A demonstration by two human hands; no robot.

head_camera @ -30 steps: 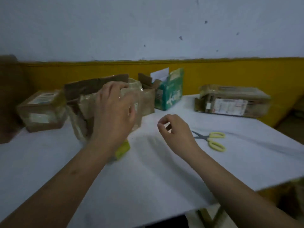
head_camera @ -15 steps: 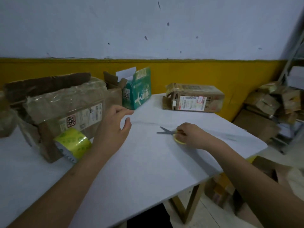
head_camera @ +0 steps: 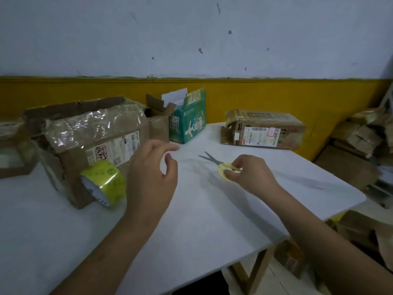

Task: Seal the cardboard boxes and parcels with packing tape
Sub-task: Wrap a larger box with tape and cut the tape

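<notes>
Head view. Clutter lines the far edge of the white bench (head_camera: 191, 220), where we count five boxes. From the left edge these are:
- a brown box (head_camera: 10, 158), cut off by the frame;
- a large cardboard box (head_camera: 91, 133) wrapped in glossy film, its top flap raised and a printed label on its front;
- a small brown box (head_camera: 158, 126) with its flaps open;
- a green box (head_camera: 191, 122) with a white flap standing up;
- a long box (head_camera: 263, 129), well apart near the far right corner, lying on its side with a white label facing us.

Beyond the right edge, off the bench, we see a heap of cardboard (head_camera: 361, 141).

One tape roll (head_camera: 104, 184), yellow-green, stands tilted on its edge in the left half of the bench, touching the front of the large cardboard box. One pair of scissors (head_camera: 214, 161) with yellow handles is near the middle of the bench, its blades slightly parted and pointing far-left. We cannot tell whether the scissors rest on the surface or are slightly lifted.

Two hands enter from the near edge. The left hand (head_camera: 151, 173) hovers just right of the tape roll and hides a corner of the large box's label. Its fingers are loosely curved, the thumb apart, grasping nothing. The right hand (head_camera: 248, 171) pinches the yellow loops of the scissors between thumb and fingers, and the blades show clear of it. The hands are near each other but apart.
</notes>
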